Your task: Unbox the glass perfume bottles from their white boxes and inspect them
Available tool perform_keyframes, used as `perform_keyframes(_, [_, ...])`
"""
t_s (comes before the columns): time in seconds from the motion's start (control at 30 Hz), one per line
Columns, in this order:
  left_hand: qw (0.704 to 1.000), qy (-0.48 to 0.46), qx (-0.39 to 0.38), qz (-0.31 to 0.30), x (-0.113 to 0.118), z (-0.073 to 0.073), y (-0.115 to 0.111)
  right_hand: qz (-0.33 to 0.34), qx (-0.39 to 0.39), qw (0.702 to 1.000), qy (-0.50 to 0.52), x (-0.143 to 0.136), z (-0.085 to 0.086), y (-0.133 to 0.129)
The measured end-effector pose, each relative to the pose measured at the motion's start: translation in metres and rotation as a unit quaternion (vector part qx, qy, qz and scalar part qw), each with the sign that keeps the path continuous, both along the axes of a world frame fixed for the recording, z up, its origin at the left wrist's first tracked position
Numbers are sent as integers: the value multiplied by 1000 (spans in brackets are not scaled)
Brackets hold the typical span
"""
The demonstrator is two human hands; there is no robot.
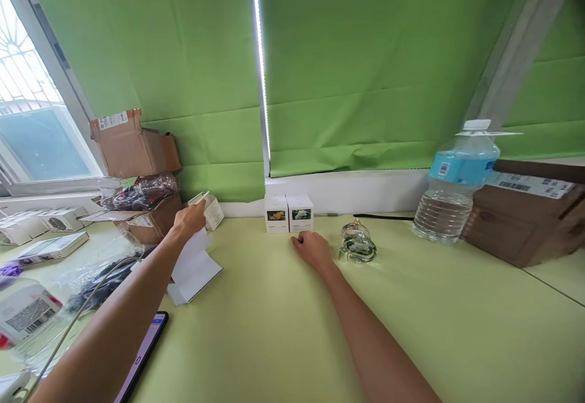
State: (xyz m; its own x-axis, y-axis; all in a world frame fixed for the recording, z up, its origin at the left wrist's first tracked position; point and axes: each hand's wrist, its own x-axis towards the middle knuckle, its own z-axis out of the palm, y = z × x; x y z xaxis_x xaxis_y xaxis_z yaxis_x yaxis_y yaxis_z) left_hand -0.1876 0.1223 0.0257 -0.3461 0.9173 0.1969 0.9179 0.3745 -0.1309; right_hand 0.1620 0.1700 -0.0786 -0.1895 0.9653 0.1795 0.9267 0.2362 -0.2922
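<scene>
On the left, my left hand [189,220] is closed on a small white box [212,212] with fine print on its side, tilted at the back of the table. The hand covers part of that box. My right hand [313,248] rests on the table with its fingers curled in, and nothing shows in them. Just behind it stand two small white boxes side by side, a left box [276,215] with an orange flower picture and a right box [301,214] with a white flower picture. To its right is a clear glass piece with a gold-coloured top [358,243].
Folded white cardboard [194,269] and a phone [145,354] lie near my left arm. Stacked brown cartons [134,153] stand at the left back. A large water bottle [450,189] and another brown carton [525,220] stand right. Green blinds [365,74] hang behind.
</scene>
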Motion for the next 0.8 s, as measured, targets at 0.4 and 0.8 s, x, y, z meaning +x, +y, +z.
perform_keyframes(0.4, [997,3,64,-31,31,0,-2,-8,-9,1000,18,1,2,1])
perform_keyframes(0.8, [966,-25,219,-137,128,19,-69,-4,-23,999,43,3,6,-5])
